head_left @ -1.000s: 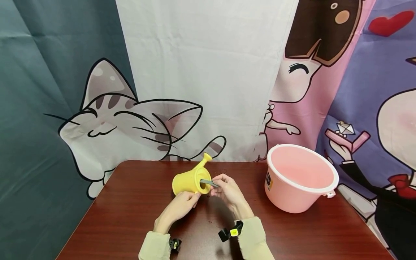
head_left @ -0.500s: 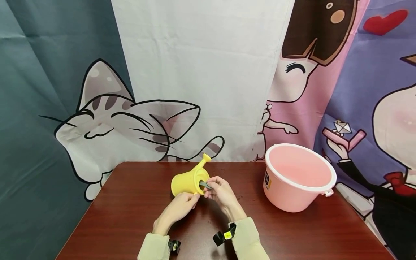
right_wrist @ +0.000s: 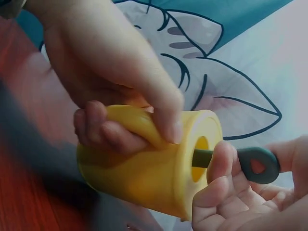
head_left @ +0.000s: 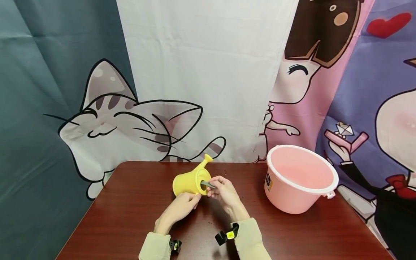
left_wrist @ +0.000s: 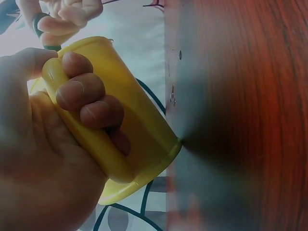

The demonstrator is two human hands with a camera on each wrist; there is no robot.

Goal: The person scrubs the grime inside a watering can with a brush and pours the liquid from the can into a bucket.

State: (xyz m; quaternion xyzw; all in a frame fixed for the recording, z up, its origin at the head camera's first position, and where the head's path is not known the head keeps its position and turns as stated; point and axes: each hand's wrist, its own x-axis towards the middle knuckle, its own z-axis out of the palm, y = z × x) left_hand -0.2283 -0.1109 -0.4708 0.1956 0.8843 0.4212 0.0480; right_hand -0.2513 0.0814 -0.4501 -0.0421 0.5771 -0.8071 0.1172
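Note:
A yellow toy watering can (head_left: pixel 186 183) is tilted on its side above the table, its spout pointing up and away. My left hand (head_left: pixel 179 207) grips its handle, fingers wrapped round the loop in the left wrist view, where the can (left_wrist: pixel 139 115) has its lower rim close to the tabletop. In my right hand (head_left: pixel 226 196), thumb and fingers pinch a dark green handle (right_wrist: pixel 272 169) with a hole through its end. The handle's other end reaches through the can's round opening, so what it carries is hidden inside the can (right_wrist: pixel 139 178).
A large pink bucket (head_left: pixel 282 198) with a white rim stands at the right of the brown table (head_left: pixel 107 224). A few small drops or specks lie on the tabletop. Behind the table hangs a cartoon-printed cloth (head_left: pixel 208 72).
My right hand has pushed the green handle further into the watering can, then drawn it slightly back out. The left hand and the can have stayed nearly in place.

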